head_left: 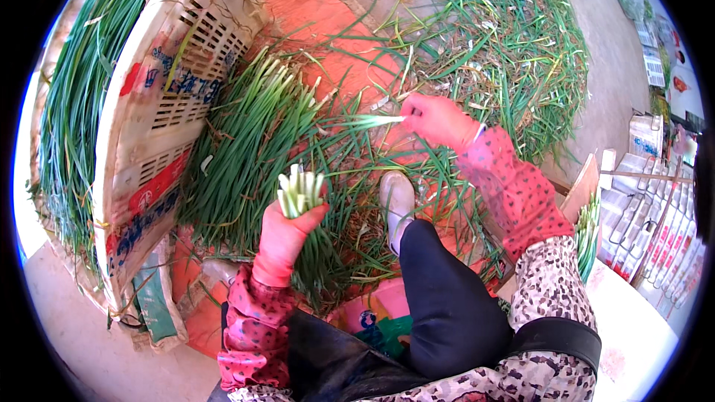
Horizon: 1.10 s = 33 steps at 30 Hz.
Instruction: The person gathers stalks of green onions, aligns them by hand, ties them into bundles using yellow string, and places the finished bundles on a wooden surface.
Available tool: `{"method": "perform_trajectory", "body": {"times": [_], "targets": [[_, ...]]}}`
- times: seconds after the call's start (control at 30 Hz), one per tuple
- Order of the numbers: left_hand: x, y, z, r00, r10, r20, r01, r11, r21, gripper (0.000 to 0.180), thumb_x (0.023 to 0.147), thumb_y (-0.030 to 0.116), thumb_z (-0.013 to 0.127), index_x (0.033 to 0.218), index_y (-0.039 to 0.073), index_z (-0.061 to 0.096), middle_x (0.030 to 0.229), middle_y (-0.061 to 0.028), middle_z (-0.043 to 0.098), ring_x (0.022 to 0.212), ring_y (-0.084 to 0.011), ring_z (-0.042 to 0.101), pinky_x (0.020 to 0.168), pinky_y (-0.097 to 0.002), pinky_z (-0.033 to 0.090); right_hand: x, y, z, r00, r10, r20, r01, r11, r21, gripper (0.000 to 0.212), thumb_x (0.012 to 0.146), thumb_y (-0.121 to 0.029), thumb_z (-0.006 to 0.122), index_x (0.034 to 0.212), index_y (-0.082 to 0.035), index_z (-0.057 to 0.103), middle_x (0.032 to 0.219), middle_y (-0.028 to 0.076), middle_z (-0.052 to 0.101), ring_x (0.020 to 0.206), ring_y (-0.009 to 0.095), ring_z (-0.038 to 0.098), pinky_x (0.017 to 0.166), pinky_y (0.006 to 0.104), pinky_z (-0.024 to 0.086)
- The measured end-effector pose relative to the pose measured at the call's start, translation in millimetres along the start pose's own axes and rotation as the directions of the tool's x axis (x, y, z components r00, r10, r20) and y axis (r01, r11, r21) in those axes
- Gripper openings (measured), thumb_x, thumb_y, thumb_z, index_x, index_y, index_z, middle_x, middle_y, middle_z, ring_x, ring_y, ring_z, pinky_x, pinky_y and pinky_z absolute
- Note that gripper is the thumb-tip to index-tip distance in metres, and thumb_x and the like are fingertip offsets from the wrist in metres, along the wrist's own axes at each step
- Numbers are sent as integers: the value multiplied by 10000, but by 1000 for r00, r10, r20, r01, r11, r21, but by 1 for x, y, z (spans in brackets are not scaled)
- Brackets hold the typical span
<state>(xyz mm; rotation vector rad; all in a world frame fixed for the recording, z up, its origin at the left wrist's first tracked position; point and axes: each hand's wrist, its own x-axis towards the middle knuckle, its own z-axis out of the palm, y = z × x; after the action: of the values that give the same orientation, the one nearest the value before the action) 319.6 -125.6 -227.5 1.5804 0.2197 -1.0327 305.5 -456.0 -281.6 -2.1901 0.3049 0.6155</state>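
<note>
My left hand (283, 231), in a pink glove, is closed around a bunch of garlic chives (301, 192). Their pale cut ends point up and the green leaves hang below the fist. At the upper middle, my right hand (441, 120), also gloved in pink, pinches a few garlic chives (372, 122) by their white ends. The leaves of those few trail left toward a big heap of garlic chives (249, 141). That heap lies on a red-orange sheet (313, 11), its white ends turned to the upper right.
A white plastic crate (167, 104) stands tilted at the left, with more long green chives (86, 112) beyond it. Loose trimmings (499, 52) cover the floor at the upper right. My light shoe (397, 205) rests between the hands. Packaged goods (648, 223) are stacked far right.
</note>
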Motion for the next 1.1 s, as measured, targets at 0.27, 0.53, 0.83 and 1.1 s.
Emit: {"method": "perform_trajectory", "body": {"times": [0.27, 0.53, 0.83, 1.1], "targets": [[7, 21, 41, 960, 182, 214, -229, 949, 216, 333, 751, 115, 735, 1068, 53, 654, 947, -61, 687, 861, -151, 640, 782, -278, 497, -50, -68, 44, 931, -331, 153, 287, 924, 253, 163, 782, -154, 633, 918, -68, 602, 771, 100, 634, 739, 250, 650, 643, 356, 503], [-36, 54, -23, 975, -98, 200, 149, 954, -261, 493, 681, 190, 727, 1095, -35, 583, 833, -169, 672, 699, -260, 657, 670, -357, 541, 3, 29, -25, 959, 235, 156, -246, 968, 56, 280, 829, -257, 627, 1022, -54, 623, 803, 111, 653, 815, 217, 663, 711, 348, 521], [0, 2, -14, 971, -212, 114, 234, 939, -253, 272, 770, 76, 627, 1021, -28, 611, 773, -89, 633, 647, -196, 618, 628, -307, 518, 118, -32, 89, 891, -436, -123, 254, 706, -661, 220, 804, -201, 600, 988, -84, 630, 899, 146, 638, 845, 351, 621, 730, 446, 502], [-11, 32, -18, 993, 61, -103, -68, 996, -66, 427, 777, 11, 619, 1201, 4, 571, 1057, -40, 623, 859, -120, 603, 770, -251, 481, 56, -48, 38, 967, -252, -21, 253, 959, 126, 132, 844, -178, 620, 901, -59, 630, 760, 59, 646, 682, 183, 617, 606, 318, 495]]}}
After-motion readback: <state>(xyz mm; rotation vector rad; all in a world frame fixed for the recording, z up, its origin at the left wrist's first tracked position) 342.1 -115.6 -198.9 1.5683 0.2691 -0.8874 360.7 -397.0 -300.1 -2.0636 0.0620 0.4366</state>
